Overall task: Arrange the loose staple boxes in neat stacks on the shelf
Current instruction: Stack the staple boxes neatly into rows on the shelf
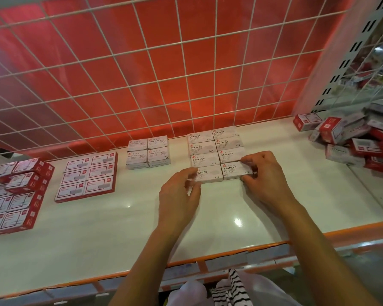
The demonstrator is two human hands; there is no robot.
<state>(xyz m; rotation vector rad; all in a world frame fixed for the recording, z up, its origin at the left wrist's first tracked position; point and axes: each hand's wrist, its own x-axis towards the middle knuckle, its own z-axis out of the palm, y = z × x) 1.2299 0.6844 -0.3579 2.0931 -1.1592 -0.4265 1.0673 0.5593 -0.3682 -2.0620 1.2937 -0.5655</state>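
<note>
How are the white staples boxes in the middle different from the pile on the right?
The staples boxes lie flat in two neat columns; the pile is jumbled and tilted. The staples boxes are white on top; the pile mixes red and white. Both sit on the shelf.

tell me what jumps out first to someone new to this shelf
The red back panel behind the white wire grid dominates. Mid-shelf, the left hand pinches the front-left box and the right hand the front-right box of the neat STAPLES block. A jumbled box pile sits far right.
</note>
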